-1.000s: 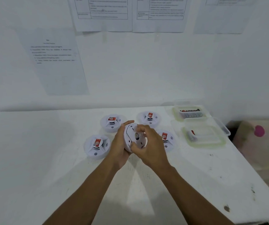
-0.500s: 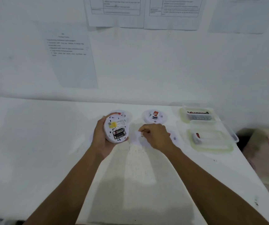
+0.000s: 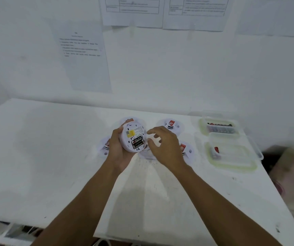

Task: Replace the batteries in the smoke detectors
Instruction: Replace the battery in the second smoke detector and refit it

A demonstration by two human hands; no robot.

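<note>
My left hand [image 3: 118, 150] holds a white round smoke detector [image 3: 133, 137] above the table with its back turned to me. Its back shows a yellow label and two black batteries [image 3: 137, 142] in the open compartment. My right hand [image 3: 164, 144] hovers just right of it with fingers spread and nothing in them. The detached white back cover [image 3: 147, 155] lies on the table beneath my hands. Several other detectors lie face up: one far right [image 3: 171, 125], one near right [image 3: 187, 151], one at the left [image 3: 104, 147], partly hidden, and one behind the held unit [image 3: 124, 121].
Two clear plastic boxes stand at the right: the far box [image 3: 219, 127] holds several batteries, the near box [image 3: 231, 158] holds one or two. The table's right edge drops off past them. Printed sheets hang on the wall behind.
My right hand put the back cover on the table and lifted back toward the detector, its fingers now spread. The left hand keeps the detector with the batteries showing.
</note>
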